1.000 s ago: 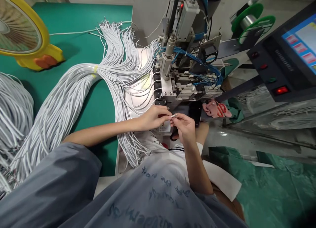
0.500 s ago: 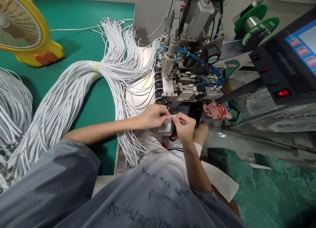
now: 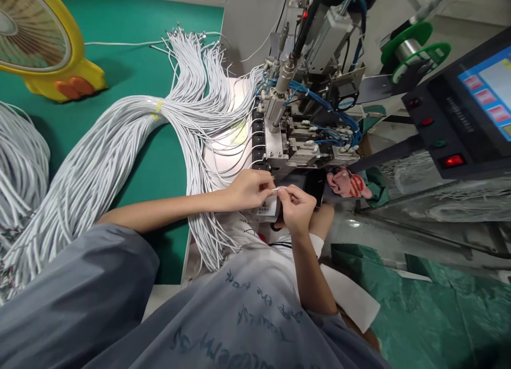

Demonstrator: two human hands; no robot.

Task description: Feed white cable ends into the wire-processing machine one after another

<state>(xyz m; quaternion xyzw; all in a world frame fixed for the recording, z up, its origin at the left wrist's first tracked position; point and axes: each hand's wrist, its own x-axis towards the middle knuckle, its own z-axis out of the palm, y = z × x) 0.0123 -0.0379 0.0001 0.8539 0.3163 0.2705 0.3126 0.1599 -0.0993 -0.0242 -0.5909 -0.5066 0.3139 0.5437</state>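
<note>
Between my two hands runs a short stretch of thin white cable [image 3: 276,189]. My left hand [image 3: 252,189] pinches it from the left, with thumb and forefinger closed. From the other side my right hand [image 3: 294,203] grips its end between thumb and fingers; the tip itself is hidden. Just beyond my hands stands a machine [image 3: 275,140] with metal cylinders and blue air hoses. Several white cables lead into the black slots [image 3: 258,141] along its left side. A large bundle of white cables [image 3: 136,113], tied with yellow tape, lies left of the machine.
A yellow fan [image 3: 77,73] stands on the green table mat [image 3: 136,23]. At the right are a control panel [image 3: 447,113], a green wire spool [image 3: 435,54] and a pink cloth [image 3: 344,181]. A dark phone [image 3: 315,185] lies beyond my right hand. Green sheeting [image 3: 419,305] covers the floor at lower right.
The view has shifted slightly. Both hands keep the same pinch on the cable, in nearly the same spot before the machine.
</note>
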